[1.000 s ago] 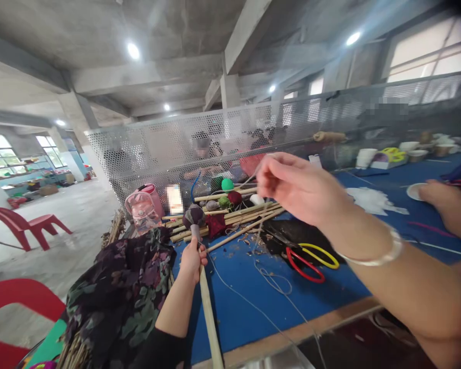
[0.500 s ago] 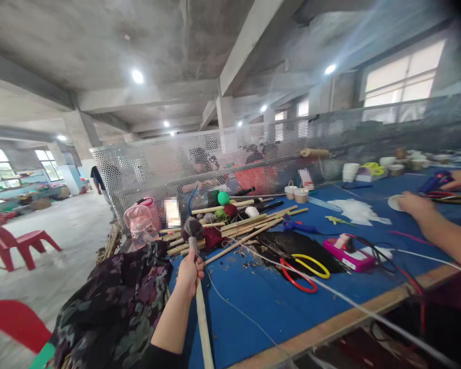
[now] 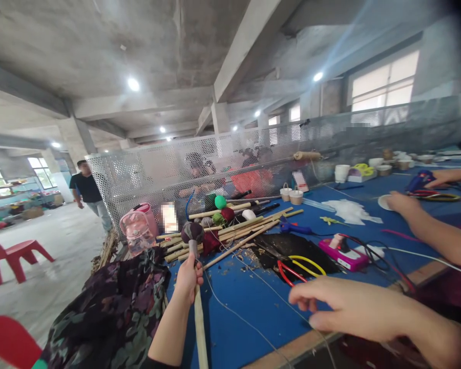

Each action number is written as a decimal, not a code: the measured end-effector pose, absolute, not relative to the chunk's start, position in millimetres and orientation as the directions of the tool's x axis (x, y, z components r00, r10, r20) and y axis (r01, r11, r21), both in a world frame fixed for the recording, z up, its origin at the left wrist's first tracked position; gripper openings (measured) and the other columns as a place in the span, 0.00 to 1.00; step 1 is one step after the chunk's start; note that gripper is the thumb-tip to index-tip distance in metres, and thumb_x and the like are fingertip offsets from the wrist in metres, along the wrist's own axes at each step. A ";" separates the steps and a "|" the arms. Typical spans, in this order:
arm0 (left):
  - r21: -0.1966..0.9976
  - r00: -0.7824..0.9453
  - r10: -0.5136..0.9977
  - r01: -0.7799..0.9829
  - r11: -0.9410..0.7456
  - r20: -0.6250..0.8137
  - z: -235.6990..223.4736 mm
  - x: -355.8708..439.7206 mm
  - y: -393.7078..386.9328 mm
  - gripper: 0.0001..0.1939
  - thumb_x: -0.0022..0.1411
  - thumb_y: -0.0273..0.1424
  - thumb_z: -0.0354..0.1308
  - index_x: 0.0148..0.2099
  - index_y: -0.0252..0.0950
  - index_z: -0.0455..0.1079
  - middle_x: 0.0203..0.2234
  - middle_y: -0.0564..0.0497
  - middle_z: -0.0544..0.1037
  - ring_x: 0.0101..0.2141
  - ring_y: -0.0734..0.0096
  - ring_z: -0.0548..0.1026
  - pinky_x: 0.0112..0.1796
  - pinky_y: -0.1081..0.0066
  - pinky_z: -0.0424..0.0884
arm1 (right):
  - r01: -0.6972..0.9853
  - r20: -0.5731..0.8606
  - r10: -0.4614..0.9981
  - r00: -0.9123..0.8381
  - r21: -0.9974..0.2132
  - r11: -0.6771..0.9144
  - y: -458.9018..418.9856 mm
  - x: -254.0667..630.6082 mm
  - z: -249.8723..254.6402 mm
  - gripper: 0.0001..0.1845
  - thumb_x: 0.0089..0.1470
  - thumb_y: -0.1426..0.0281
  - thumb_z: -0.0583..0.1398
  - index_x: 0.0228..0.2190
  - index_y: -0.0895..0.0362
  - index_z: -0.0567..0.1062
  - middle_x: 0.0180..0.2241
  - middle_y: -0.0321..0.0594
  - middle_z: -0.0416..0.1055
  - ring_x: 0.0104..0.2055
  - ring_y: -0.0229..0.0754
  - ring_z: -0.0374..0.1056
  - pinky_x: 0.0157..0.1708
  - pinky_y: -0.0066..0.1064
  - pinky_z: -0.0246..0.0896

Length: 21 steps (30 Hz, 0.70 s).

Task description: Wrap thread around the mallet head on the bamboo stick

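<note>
My left hand [image 3: 190, 277] is wrapped round a pale wooden stick [image 3: 201, 323] that slants up from the table's front edge. A grey wrapping [image 3: 192, 247] covers the stick's upper part, topped by a dark purple-grey ball [image 3: 192, 232]. At the lower right, my right hand [image 3: 338, 302] hovers over the front edge, fingers partly bent and thumb apart from them. A thin pale thread [image 3: 267, 283] runs from the bundle toward my right hand and passes by its fingertips; no grip on it shows. Red-and-yellow-handled scissors [image 3: 307, 264] lie just behind that hand.
Several wooden sticks [image 3: 246, 228] with coloured balls lie behind my left hand. A blue glue gun [image 3: 294, 226] and magenta power strip [image 3: 343, 254] sit right of centre. A co-worker's hand [image 3: 405, 204] holds a white disc. Dark patterned cloth [image 3: 115, 307] drapes at left.
My right hand has come into view from the lower right. The thread lies further left and lower. My left hand still grips the stick. A person at far left has come into fuller view.
</note>
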<state>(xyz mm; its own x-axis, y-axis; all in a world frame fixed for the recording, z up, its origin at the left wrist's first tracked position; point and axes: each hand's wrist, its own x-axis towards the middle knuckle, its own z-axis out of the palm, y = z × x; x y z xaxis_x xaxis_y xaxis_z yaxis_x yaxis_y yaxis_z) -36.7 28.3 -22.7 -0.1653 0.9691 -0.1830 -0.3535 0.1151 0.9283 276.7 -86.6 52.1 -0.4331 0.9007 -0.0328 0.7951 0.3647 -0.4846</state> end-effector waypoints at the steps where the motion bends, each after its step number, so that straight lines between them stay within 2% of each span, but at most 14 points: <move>1: 0.927 -0.156 0.970 -0.356 0.120 -0.186 -22.5 -36.6 28.1 0.17 0.56 0.44 0.52 0.36 0.34 0.61 0.15 0.60 0.58 0.12 0.85 0.52 0.13 0.82 0.45 | 0.788 -0.075 0.880 -0.469 -0.485 0.379 -77.5 266.4 44.1 0.13 0.44 0.68 0.58 0.36 0.50 0.75 0.34 0.38 0.73 0.34 0.43 0.69 0.33 0.30 0.61; 2: 0.926 -0.145 0.971 -0.357 0.125 -0.187 -22.3 -36.3 27.7 0.18 0.55 0.45 0.52 0.36 0.34 0.61 0.15 0.60 0.58 0.12 0.85 0.52 0.13 0.82 0.45 | 0.775 -0.077 0.866 -0.494 -0.492 0.397 -68.5 255.4 34.9 0.13 0.46 0.69 0.57 0.36 0.51 0.75 0.34 0.39 0.73 0.35 0.43 0.68 0.34 0.31 0.61; 4: 0.926 -0.118 0.975 -0.352 0.135 -0.187 -21.6 -34.5 26.1 0.20 0.53 0.47 0.53 0.36 0.34 0.60 0.16 0.60 0.58 0.12 0.86 0.51 0.14 0.82 0.44 | 0.707 0.012 0.856 -0.517 -0.557 0.435 -49.3 230.3 15.0 0.14 0.46 0.69 0.56 0.38 0.54 0.74 0.36 0.42 0.72 0.38 0.45 0.67 0.38 0.33 0.60; 6: 0.932 -0.089 0.979 -0.333 0.144 -0.183 -20.9 -31.0 23.5 0.21 0.53 0.48 0.53 0.36 0.34 0.60 0.16 0.60 0.58 0.13 0.86 0.51 0.14 0.82 0.44 | 0.553 0.093 0.840 -0.534 -0.714 0.430 -27.2 200.3 -3.9 0.19 0.46 0.68 0.58 0.43 0.56 0.70 0.40 0.44 0.71 0.41 0.44 0.66 0.42 0.34 0.59; 8: 0.943 -0.069 0.982 -0.296 0.150 -0.177 -20.3 -26.0 20.4 0.20 0.54 0.48 0.52 0.35 0.35 0.60 0.16 0.60 0.58 0.13 0.86 0.51 0.14 0.81 0.44 | 0.364 0.105 0.852 -0.514 -0.872 0.327 -3.0 167.3 -18.7 0.26 0.44 0.71 0.58 0.48 0.59 0.65 0.44 0.46 0.69 0.43 0.43 0.66 0.43 0.33 0.59; 11: 0.965 -0.063 0.985 -0.219 0.146 -0.163 -19.3 -18.9 16.2 0.19 0.55 0.47 0.51 0.34 0.35 0.59 0.17 0.59 0.59 0.13 0.86 0.52 0.14 0.81 0.46 | 0.244 0.052 0.915 -0.400 -0.956 0.160 27.7 126.5 -29.1 0.30 0.42 0.78 0.55 0.50 0.61 0.60 0.44 0.48 0.67 0.43 0.41 0.66 0.39 0.31 0.61; 12: 0.968 -0.060 0.985 -0.203 0.148 -0.163 -19.0 -17.6 15.3 0.19 0.55 0.48 0.51 0.34 0.35 0.59 0.17 0.59 0.59 0.13 0.85 0.52 0.14 0.81 0.46 | 0.270 0.044 0.925 -0.377 -0.950 0.155 33.6 119.2 -28.7 0.30 0.41 0.79 0.54 0.50 0.60 0.60 0.43 0.47 0.68 0.41 0.41 0.67 0.37 0.31 0.61; 14: 0.968 -0.053 0.984 -0.196 0.158 -0.172 -18.4 -17.2 14.7 0.21 0.53 0.49 0.52 0.35 0.35 0.59 0.17 0.60 0.59 0.13 0.85 0.53 0.14 0.81 0.46 | 0.435 0.103 0.929 -0.355 -0.861 0.262 35.2 118.1 -23.0 0.26 0.40 0.79 0.54 0.46 0.60 0.64 0.41 0.47 0.69 0.39 0.42 0.67 0.36 0.31 0.60; 16: 0.966 -0.059 0.983 -0.201 0.161 -0.175 -18.0 -19.6 15.8 0.22 0.52 0.50 0.52 0.36 0.35 0.59 0.17 0.60 0.59 0.14 0.85 0.52 0.14 0.80 0.47 | 0.674 0.213 0.920 -0.328 -0.629 0.386 21.3 135.5 -15.0 0.18 0.40 0.78 0.55 0.38 0.61 0.69 0.38 0.49 0.69 0.40 0.45 0.66 0.38 0.33 0.57; 18: 0.968 -0.074 0.983 -0.201 0.152 -0.169 -18.1 -23.5 18.1 0.23 0.52 0.51 0.52 0.36 0.35 0.59 0.17 0.60 0.59 0.14 0.85 0.52 0.14 0.80 0.47 | 0.838 0.242 0.928 -0.284 -0.408 0.363 -6.4 168.9 -12.3 0.09 0.42 0.74 0.56 0.31 0.60 0.71 0.35 0.50 0.70 0.38 0.48 0.66 0.38 0.35 0.55; 19: 0.969 -0.082 0.983 -0.199 0.146 -0.165 -18.3 -25.5 19.5 0.23 0.52 0.52 0.51 0.36 0.35 0.59 0.17 0.60 0.59 0.14 0.85 0.52 0.14 0.80 0.47 | 0.868 0.187 0.943 -0.274 -0.374 0.326 -23.7 189.9 -15.4 0.07 0.42 0.71 0.57 0.29 0.59 0.71 0.33 0.48 0.70 0.35 0.47 0.66 0.35 0.35 0.56; 21: 0.970 -0.089 0.983 -0.202 0.137 -0.158 -19.0 -28.7 21.8 0.24 0.51 0.52 0.51 0.35 0.35 0.59 0.17 0.60 0.59 0.13 0.85 0.52 0.14 0.80 0.47 | 0.862 0.076 0.948 -0.309 -0.399 0.313 -59.8 236.0 -32.9 0.05 0.40 0.68 0.58 0.25 0.55 0.70 0.28 0.42 0.71 0.30 0.44 0.66 0.29 0.32 0.55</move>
